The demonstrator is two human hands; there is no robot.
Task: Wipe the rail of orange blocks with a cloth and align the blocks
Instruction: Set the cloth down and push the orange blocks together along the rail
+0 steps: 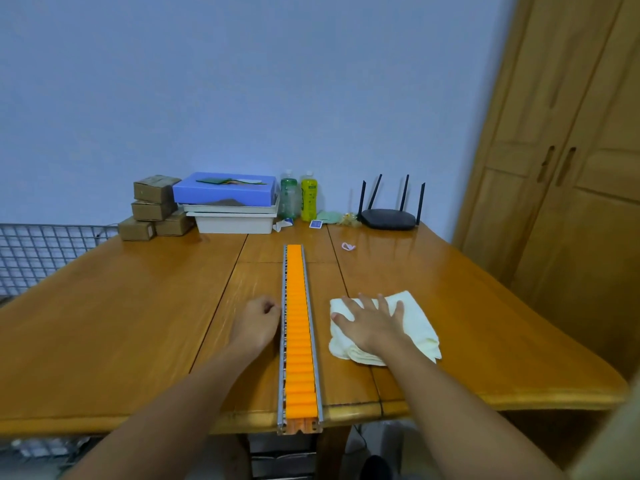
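Observation:
A long metal rail (283,341) filled with a row of several orange blocks (298,323) runs straight away from me down the middle of the wooden table (121,323), its near end overhanging the front edge. My left hand (257,322) rests curled against the rail's left side, fingers closed, with nothing visible in it. A pale yellow folded cloth (415,323) lies on the table just right of the rail. My right hand (370,323) lies flat on top of the cloth with fingers spread.
Along the far edge stand several cardboard boxes (152,209), a blue box on white trays (225,199), two bottles (299,199) and a black router (389,216). A small pink loop (348,246) lies beyond the cloth. A wire grid (38,254) is at left, a wooden wardrobe (571,168) at right.

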